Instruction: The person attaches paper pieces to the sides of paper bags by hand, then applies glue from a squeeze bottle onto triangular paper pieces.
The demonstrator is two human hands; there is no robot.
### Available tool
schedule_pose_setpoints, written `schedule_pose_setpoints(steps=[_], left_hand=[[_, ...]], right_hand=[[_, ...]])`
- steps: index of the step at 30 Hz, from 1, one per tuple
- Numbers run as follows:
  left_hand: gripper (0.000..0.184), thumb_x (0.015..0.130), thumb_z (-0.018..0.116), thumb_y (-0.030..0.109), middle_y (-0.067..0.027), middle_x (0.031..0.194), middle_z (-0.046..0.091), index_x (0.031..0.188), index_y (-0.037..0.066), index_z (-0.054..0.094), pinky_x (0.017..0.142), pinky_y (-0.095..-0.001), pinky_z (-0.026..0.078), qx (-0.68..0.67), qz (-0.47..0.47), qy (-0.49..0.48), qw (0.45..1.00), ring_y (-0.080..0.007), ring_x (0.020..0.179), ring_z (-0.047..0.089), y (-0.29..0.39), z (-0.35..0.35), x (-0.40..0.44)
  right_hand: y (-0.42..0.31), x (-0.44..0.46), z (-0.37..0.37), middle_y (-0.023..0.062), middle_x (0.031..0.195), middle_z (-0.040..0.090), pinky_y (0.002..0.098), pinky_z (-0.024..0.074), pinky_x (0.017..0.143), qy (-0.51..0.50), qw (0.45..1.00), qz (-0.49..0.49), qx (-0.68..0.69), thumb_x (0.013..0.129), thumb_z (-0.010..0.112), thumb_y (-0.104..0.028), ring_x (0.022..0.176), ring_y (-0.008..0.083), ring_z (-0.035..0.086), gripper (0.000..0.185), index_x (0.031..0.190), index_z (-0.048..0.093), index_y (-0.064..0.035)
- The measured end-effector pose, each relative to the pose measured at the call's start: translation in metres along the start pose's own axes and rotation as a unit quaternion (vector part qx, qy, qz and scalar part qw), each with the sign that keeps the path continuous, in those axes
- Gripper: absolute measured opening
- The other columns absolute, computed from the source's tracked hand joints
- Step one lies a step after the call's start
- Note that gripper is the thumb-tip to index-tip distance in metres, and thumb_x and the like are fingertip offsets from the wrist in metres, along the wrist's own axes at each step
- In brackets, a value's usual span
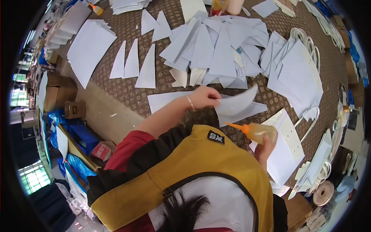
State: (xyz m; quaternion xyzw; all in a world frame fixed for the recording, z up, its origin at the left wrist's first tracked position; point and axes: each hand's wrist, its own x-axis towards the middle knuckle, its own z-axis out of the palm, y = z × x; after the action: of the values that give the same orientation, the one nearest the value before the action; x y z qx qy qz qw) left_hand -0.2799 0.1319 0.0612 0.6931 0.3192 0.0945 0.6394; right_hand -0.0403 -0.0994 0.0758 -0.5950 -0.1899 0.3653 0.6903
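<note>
My left hand [206,98] pinches the narrow end of a curved white paper piece [240,99], which is lifted at its far tip. Beneath it lies another white sheet [247,112], and a longer white strip [164,101] extends to the left under my forearm. My right hand [265,149] is wrapped round a glue bottle [261,132] with yellowish contents. The bottle is tilted on its side, its orange nozzle pointing left, just below the white sheet and apart from it.
A large heap of white paper pieces [216,46] lies beyond my hands. Several triangular pieces [147,69] and a sheet stack [91,50] are at the left. White paper bags with handles [299,73] are at the right. Another bottle [218,7] stands at the back.
</note>
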Motion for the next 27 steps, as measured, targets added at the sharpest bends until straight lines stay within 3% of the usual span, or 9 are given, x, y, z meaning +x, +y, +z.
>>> schedule_pose_setpoints(steps=[3,6,7,10,14,17,22,26,27], left_hand=[[0.012,0.08,0.064,0.005,-0.0047,0.082,0.063,0.091,0.002,0.061,0.066,-0.0297,0.053,-0.258,0.012,0.094,0.962,-0.0165,0.075,0.062,-0.012,-0.055,-0.029],[0.008,0.08,0.061,0.0,-0.0049,0.081,0.059,0.087,0.004,0.059,0.072,-0.0319,0.053,-0.387,0.056,0.346,0.853,-0.0169,0.075,0.061,-0.018,-0.121,-0.075],[0.008,0.081,0.06,0.0,-0.0057,0.082,0.06,0.088,0.004,0.057,0.075,-0.0338,0.053,-0.389,0.156,0.355,0.836,-0.0187,0.077,0.061,-0.056,-0.156,-0.094],[0.019,0.083,0.059,0.0,-0.0098,0.091,0.061,0.101,0.003,0.053,0.075,-0.0352,0.054,-0.422,0.211,0.598,0.648,-0.0223,0.082,0.062,-0.114,-0.21,-0.163],[0.033,0.077,0.062,-0.007,-0.0184,0.094,0.059,0.107,0.0,0.051,0.06,-0.0352,0.057,-0.451,0.062,0.769,0.448,-0.0285,0.076,0.063,-0.199,-0.221,-0.243],[0.033,0.074,0.066,-0.003,-0.0179,0.087,0.061,0.104,-0.002,0.054,0.051,-0.0349,0.054,-0.421,-0.142,0.762,0.471,-0.0278,0.067,0.063,-0.234,-0.197,-0.261],[0.027,0.076,0.065,0.006,-0.0126,0.073,0.061,0.102,-0.001,0.06,0.047,-0.0318,0.05,-0.181,-0.194,0.795,0.545,-0.0235,0.057,0.061,-0.275,-0.212,-0.273],[0.027,0.081,0.057,0.031,-0.0088,0.094,0.068,0.099,0.014,0.068,0.077,-0.0411,0.051,0.191,-0.481,0.65,0.556,-0.0292,0.091,0.065,-0.222,-0.221,-0.26],[0.03,0.084,0.056,0.031,-0.013,0.098,0.065,0.104,0.012,0.065,0.077,-0.0418,0.05,0.426,-0.568,0.438,0.551,-0.03,0.091,0.063,-0.198,-0.216,-0.252]], right_hand=[[-0.005,0.002,-0.014,0.0107,0.103,0.054,0.035,0.0434,0.087,0.021,0.999,-0.014,0.039,0.075,0.066,-0.021,0.097,0.0217,0.053,0.049,0.115,0.046,-0.0014],[-0.002,0.007,-0.011,0.0106,0.103,0.054,0.0347,0.0432,0.087,0.025,0.999,-0.013,0.022,0.075,0.066,-0.023,0.096,0.0215,0.053,0.049,0.114,0.046,-0.0011],[-0.002,0.006,-0.01,0.0105,0.103,0.053,0.0345,0.043,0.087,0.03,0.999,-0.015,0.011,0.076,0.066,-0.025,0.096,0.0214,0.053,0.049,0.114,0.046,-0.0009],[-0.003,0.005,0.002,0.0104,0.102,0.054,0.0346,0.0427,0.087,0.028,0.999,-0.018,0.0,0.076,0.065,-0.025,0.096,0.0213,0.053,0.048,0.113,0.047,-0.001],[0.003,0.008,0.008,0.0103,0.102,0.054,0.0347,0.0425,0.087,0.033,0.999,-0.022,-0.009,0.076,0.066,-0.024,0.096,0.0209,0.053,0.047,0.113,0.047,-0.0012],[0.006,0.01,0.01,0.0103,0.102,0.054,0.0347,0.0425,0.088,0.037,0.999,-0.024,-0.01,0.076,0.066,-0.023,0.096,0.0209,0.053,0.047,0.113,0.047,-0.0012],[0.009,0.009,0.0,0.0106,0.103,0.055,0.0349,0.0428,0.089,0.051,0.998,-0.028,-0.002,0.076,0.066,-0.02,0.097,0.0217,0.054,0.048,0.115,0.046,-0.0004],[0.015,0.01,-0.03,0.0116,0.107,0.055,0.0354,0.0438,0.09,0.127,0.99,-0.058,0.026,0.078,0.066,-0.013,0.099,0.0228,0.055,0.048,0.119,0.045,0.0015],[0.011,0.01,-0.034,0.0124,0.11,0.054,0.0366,0.0445,0.091,0.156,0.985,-0.066,0.032,0.079,0.066,-0.014,0.101,0.0236,0.055,0.049,0.12,0.045,0.002]])
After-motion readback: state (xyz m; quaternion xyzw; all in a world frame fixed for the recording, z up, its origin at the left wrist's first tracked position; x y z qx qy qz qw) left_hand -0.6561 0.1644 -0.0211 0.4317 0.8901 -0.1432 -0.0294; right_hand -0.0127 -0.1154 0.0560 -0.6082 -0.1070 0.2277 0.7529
